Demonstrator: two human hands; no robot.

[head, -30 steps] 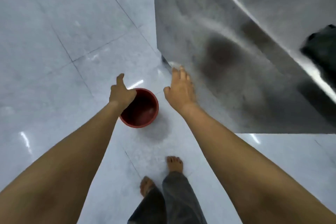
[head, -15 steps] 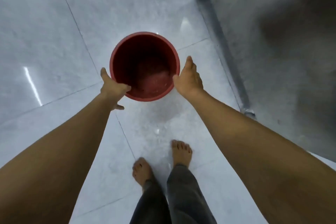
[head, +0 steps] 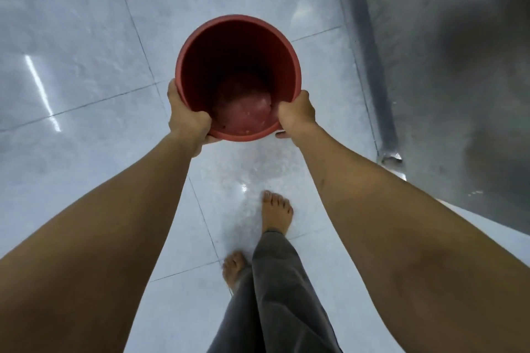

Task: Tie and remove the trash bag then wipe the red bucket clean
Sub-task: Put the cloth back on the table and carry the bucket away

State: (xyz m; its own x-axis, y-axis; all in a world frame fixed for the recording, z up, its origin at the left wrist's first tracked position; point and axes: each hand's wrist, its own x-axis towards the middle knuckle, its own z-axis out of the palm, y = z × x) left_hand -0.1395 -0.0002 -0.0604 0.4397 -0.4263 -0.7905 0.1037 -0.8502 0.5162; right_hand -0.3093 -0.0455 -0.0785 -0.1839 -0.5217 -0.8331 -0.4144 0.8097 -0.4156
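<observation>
Facing up toward the camera, the bucket's open mouth tips slightly near, its long axis running from rim down to a base that looks wet and speckled. It sits between both hands, above the floor. The left hand clamps the near-left rim, fingers curled under the lip. The right hand grips the near-right rim likewise. Both arms reach straight forward, hands apart on opposite sides. Two bare feet stand near, below grey trousers. A steel cabinet stands at right.
</observation>
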